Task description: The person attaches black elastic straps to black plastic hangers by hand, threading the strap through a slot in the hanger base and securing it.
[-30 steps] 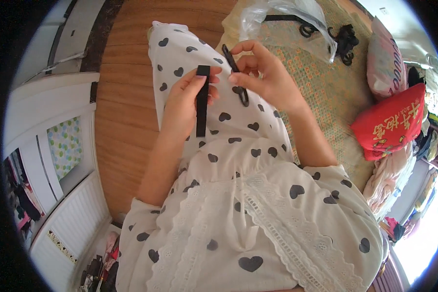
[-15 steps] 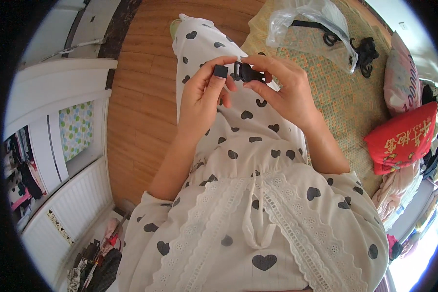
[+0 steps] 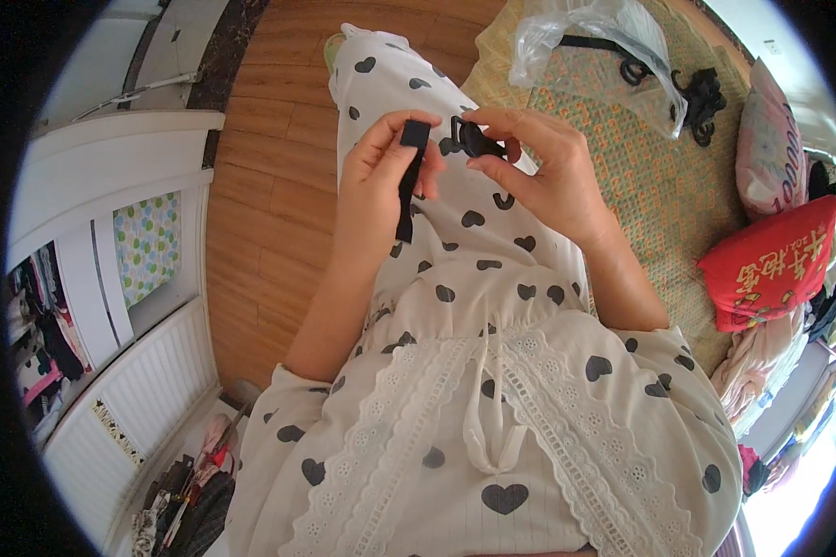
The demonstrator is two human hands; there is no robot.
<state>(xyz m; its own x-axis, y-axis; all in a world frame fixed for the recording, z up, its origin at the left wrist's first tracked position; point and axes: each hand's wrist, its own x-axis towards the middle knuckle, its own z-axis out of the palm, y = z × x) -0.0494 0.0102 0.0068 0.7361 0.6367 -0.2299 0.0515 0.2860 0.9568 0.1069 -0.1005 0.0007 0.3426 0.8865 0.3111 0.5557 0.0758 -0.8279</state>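
"What is the left hand (image 3: 373, 172) doing?"

"Its grip pinches a flat, black fabric strap (image 3: 406, 200) near the upper end, thumb against the fingers. The lower end hangs free toward six o'clock."

"And the right hand (image 3: 555, 158)?"

"That grip is closed on a small, black plastic buckle (image 3: 478, 141), between thumb and fingers. The buckle's slotted end points to nine o'clock, toward the strap."

"Do the two pieces touch?"

"No, they are near each other with a narrow gap, the buckle at three o'clock from the strap. Both are above the lap, over a white cloth garment (image 3: 478, 371) printed with dark hearts."

"What lies farther out, taking the clock from the middle of the view?"

"At one o'clock, a clear, crumpled plastic bag (image 3: 543, 60) rests on a woven, green-and-orange patterned cover (image 3: 641, 195). Just beside it, toward two, sits a cluster of curved, black pieces (image 3: 702, 104)."

"Beyond those?"

"A pale pink, printed pillow (image 3: 764, 153) stands between two and three, touching a bright red cushion (image 3: 771, 265) at three. Brown wood-plank flooring (image 3: 260, 204) spreads at ten."
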